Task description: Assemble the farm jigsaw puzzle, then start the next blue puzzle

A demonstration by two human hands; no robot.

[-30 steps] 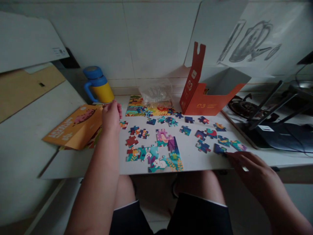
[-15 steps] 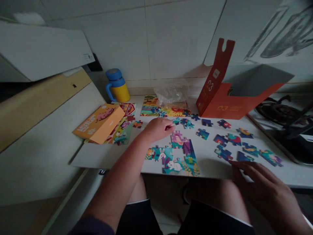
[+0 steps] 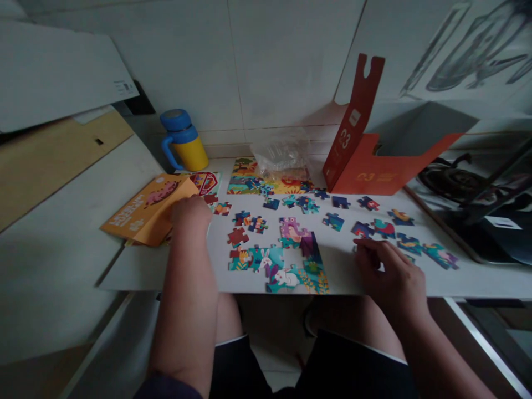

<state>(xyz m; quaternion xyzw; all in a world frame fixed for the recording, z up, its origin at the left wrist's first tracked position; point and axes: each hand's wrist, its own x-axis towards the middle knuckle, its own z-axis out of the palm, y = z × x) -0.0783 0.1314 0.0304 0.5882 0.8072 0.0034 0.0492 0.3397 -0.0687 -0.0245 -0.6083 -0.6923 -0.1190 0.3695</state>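
Note:
My left hand (image 3: pixel 190 215) reaches over the right edge of an orange-yellow card box (image 3: pixel 152 202). Its fingers are hidden behind the back of the hand. My right hand (image 3: pixel 390 271) hovers at the near side of the loose puzzle pieces on the right, its fingers bent together and pointing left. Whatever lies under those fingertips is mostly covered. Between the hands lies a partly joined jigsaw puzzle (image 3: pixel 276 271) with white rabbits and a purple animal. Loose pieces, such as a reddish puzzle piece (image 3: pixel 238 237) and a blue puzzle piece (image 3: pixel 333 221), lie around it.
A blue-and-yellow mug (image 3: pixel 187 145) stands at the back left. A crumpled clear plastic bag (image 3: pixel 280 158) rests on a picture sheet (image 3: pixel 241 185). At the back right stands an open red-orange box (image 3: pixel 380 174), with a gas stove (image 3: pixel 465 208) beside it.
My left hand has moved left from the puzzle to the orange-yellow box, uncovering several pieces. My right hand has shifted left and forward, its fingers more bent. The view has turned slightly.

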